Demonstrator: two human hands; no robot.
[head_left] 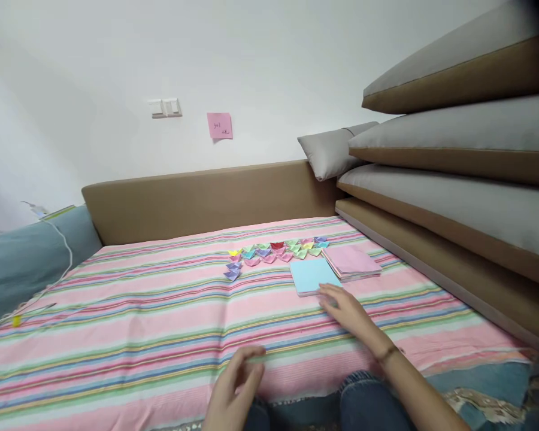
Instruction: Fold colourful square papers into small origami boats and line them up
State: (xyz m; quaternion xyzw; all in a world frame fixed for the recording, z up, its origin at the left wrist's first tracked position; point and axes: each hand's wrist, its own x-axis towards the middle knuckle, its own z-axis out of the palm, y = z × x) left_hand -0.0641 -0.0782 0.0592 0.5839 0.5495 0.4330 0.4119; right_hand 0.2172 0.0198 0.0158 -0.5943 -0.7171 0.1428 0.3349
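Observation:
My right hand (342,306) reaches to the near right corner of a stack of light blue square paper (312,275), its fingers at the edge and apart, gripping nothing that I can see. Beside that stack, on the right, lies a pile of pink square paper (353,261). My left hand (237,383) hovers over the near edge of the striped cloth (175,335), fingers curled with a gap to the thumb and nothing between them. Behind the blue stack, several small folded paper boats (269,252) in many colours sit in rows.
Thick grey and brown cushions (453,173) are piled along the right side. A brown backrest (206,203) runs along the wall, where a pink sticky note (220,126) hangs near white switches (165,108). On the left, a white cable (67,251) crosses a blue cushion (31,263).

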